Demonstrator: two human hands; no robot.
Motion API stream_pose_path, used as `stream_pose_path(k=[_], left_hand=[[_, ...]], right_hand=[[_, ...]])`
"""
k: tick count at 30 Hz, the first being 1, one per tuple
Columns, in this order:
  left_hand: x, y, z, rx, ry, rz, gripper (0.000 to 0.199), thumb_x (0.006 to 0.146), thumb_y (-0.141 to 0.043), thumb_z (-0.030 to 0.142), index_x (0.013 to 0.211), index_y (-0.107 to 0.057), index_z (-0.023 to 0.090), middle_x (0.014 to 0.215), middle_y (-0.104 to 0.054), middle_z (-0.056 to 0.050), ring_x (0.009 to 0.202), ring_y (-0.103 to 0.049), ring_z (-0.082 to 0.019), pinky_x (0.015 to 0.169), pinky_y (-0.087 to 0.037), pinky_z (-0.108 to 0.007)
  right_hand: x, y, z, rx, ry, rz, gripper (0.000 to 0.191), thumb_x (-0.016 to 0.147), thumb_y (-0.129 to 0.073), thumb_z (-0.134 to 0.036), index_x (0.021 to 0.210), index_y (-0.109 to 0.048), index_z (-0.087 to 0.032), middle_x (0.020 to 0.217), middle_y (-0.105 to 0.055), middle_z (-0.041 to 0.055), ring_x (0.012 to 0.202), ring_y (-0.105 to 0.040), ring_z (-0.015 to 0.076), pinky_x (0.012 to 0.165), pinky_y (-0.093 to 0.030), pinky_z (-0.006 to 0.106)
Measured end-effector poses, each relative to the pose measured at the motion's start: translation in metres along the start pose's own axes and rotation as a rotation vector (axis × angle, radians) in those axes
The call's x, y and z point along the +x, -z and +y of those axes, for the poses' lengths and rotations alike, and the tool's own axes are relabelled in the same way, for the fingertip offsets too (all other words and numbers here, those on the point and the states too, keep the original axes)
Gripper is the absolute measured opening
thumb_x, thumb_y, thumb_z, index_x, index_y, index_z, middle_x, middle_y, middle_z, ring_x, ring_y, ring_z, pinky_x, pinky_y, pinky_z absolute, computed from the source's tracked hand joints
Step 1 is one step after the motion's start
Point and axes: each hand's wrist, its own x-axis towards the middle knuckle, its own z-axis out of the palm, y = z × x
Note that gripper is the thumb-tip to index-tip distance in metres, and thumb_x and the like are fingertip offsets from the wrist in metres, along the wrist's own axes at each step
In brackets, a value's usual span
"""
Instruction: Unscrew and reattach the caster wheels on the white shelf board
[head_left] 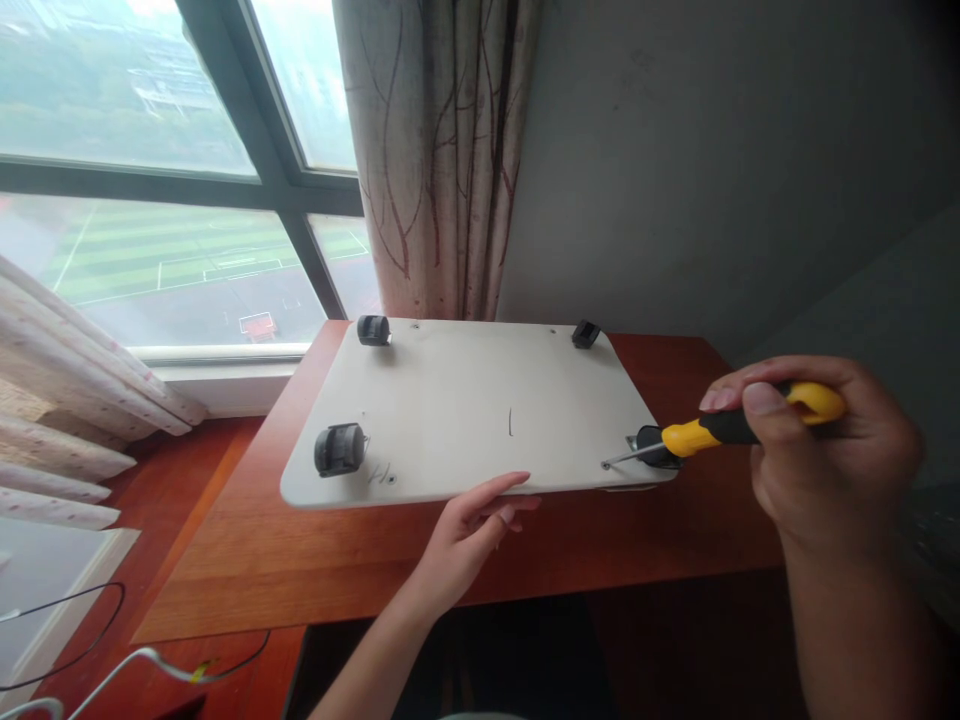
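A white board with rounded corners lies flat on a reddish wooden table. Black caster wheels stand at its corners. My right hand is wrapped round a yellow and black screwdriver, whose tip touches a screw hole near the front right corner, beside another caster. My left hand is at the board's front edge, forefinger stretched over the top and the other fingers at or below the edge. Pencil or pen marks show on the board.
The wooden table extends past the board on both sides. A window and curtains stand behind and left, a grey wall behind right. Cables hang at the lower left.
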Motion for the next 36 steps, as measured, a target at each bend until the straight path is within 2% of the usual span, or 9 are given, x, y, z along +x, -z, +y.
stream_pose_path(k=[6, 11, 17, 27, 36], left_hand=[[0.0, 0.004, -0.008, -0.006, -0.024, -0.029, 0.039, 0.097, -0.058, 0.026, 0.136, -0.064, 0.021, 0.117, -0.074, -0.012, 0.091, -0.067, -0.018, 0.084, -0.054, -0.029], [0.002, 0.009, -0.02, 0.065, -0.144, -0.055, 0.041, 0.097, -0.051, 0.018, 0.136, -0.063, 0.019, 0.119, -0.072, -0.013, 0.093, -0.066, -0.019, 0.086, -0.055, -0.032], [0.005, 0.01, -0.027, 0.174, -0.275, -0.066, 0.041, 0.097, -0.045, 0.011, 0.133, -0.064, 0.019, 0.117, -0.072, -0.012, 0.086, -0.063, -0.017, 0.079, -0.056, -0.03], [0.003, 0.013, -0.034, 0.279, -0.301, -0.102, 0.046, 0.099, -0.042, 0.009, 0.141, -0.055, 0.021, 0.121, -0.069, -0.012, 0.088, -0.063, -0.016, 0.083, -0.055, -0.029], [0.002, 0.014, -0.033, 0.275, -0.305, -0.122, 0.048, 0.099, -0.039, 0.007, 0.141, -0.054, 0.022, 0.121, -0.068, -0.012, 0.096, -0.064, -0.018, 0.084, -0.055, -0.03]], right_hand=[[-0.003, 0.001, -0.005, 0.03, -0.008, 0.018, 0.008, 0.077, -0.074, -0.024, 0.08, -0.066, -0.022, 0.065, -0.064, -0.0015, 0.054, -0.062, 0.0193, 0.054, -0.056, 0.039], [-0.003, 0.001, -0.004, 0.001, 0.057, 0.1, 0.01, 0.075, -0.074, -0.025, 0.08, -0.065, -0.023, 0.066, -0.063, -0.0022, 0.052, -0.06, 0.0196, 0.051, -0.055, 0.039], [-0.001, -0.001, 0.003, -0.002, 0.003, 0.093, 0.008, 0.077, -0.073, -0.025, 0.08, -0.066, -0.024, 0.065, -0.065, -0.0018, 0.053, -0.061, 0.0193, 0.056, -0.055, 0.039], [0.005, 0.0, 0.018, -0.047, 0.026, 0.136, 0.012, 0.076, -0.074, -0.028, 0.079, -0.064, -0.022, 0.062, -0.064, -0.0029, 0.052, -0.061, 0.0179, 0.057, -0.055, 0.038], [0.014, -0.004, 0.035, -0.041, 0.025, 0.223, 0.008, 0.077, -0.068, -0.025, 0.081, -0.063, -0.021, 0.062, -0.062, -0.0039, 0.049, -0.058, 0.0161, 0.055, -0.052, 0.035]])
